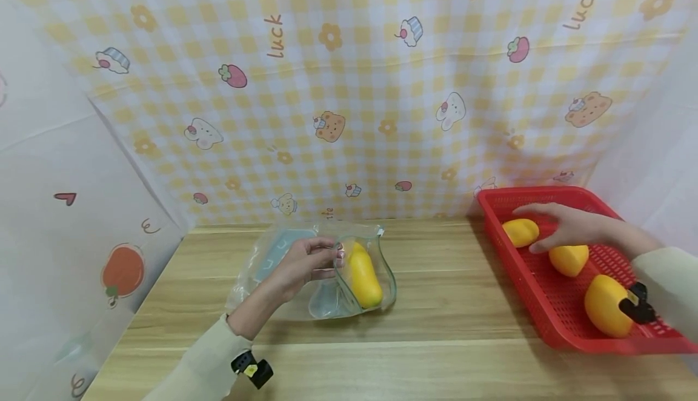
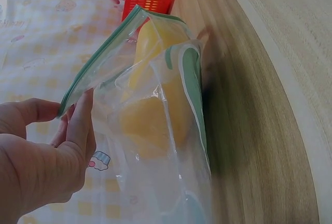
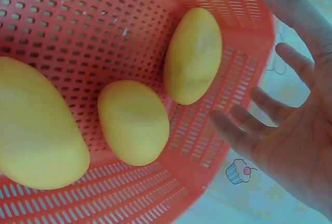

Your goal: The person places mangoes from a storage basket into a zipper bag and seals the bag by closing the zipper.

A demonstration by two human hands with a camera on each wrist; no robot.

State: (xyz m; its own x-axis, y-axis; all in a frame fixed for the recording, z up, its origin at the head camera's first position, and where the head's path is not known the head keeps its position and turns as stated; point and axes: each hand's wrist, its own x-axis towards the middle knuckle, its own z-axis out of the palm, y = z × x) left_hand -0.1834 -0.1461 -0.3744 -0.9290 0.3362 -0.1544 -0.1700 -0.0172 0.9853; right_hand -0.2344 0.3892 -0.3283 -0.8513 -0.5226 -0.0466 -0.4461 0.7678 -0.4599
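In the head view my left hand point(image 1: 302, 265) pinches the rim of a clear zip bag point(image 1: 245, 280) lying on the table. A yellow mango point(image 1: 364, 277) sits inside near the bag's mouth. The left wrist view shows the bag's green zip edge point(image 2: 96, 60) between thumb and fingers, with the mouth parted. At the right, my right hand point(image 1: 575, 228) hovers over the red basket point(image 1: 526, 295), fingers spread and holding nothing. Below it lie a mango point(image 1: 520, 231) at the far left corner and another mango point(image 1: 569, 260). A larger mango point(image 1: 605, 307) lies nearer the front.
The basket's perforated side wall point(image 3: 155, 193) rises around the mangoes. A wooden table point(image 1: 436, 358) spans the space between bag and basket. Behind stands a yellow checked cloth point(image 1: 360, 98) with printed cartoons, and a white cloth point(image 1: 65, 219) hangs at the left.
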